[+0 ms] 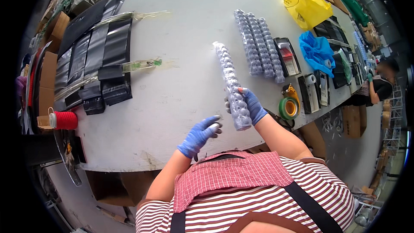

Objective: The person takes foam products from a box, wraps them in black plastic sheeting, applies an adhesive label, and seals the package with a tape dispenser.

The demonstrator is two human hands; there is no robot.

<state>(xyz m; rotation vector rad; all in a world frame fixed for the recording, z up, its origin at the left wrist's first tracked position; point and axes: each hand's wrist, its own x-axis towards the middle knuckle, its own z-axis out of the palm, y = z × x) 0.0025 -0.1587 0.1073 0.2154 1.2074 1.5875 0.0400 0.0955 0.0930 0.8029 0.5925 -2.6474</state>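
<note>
In the head view I have the blue-gloved right hand (254, 105) wrapped round the near end of a long, translucent, bubbled plastic tube (233, 84) slanting over the white tabletop (181, 99), while the blue-gloved left hand (200, 136) is empty beside it, fingers loosely parted. Gripped only near one end, the tube could, I judge, swing or slip if that hold slackens. I count one held tube, three similar bubbled tubes (259, 45) side by side, one red thread spool (67, 120) and one yellow plastic bag (307, 8).
</note>
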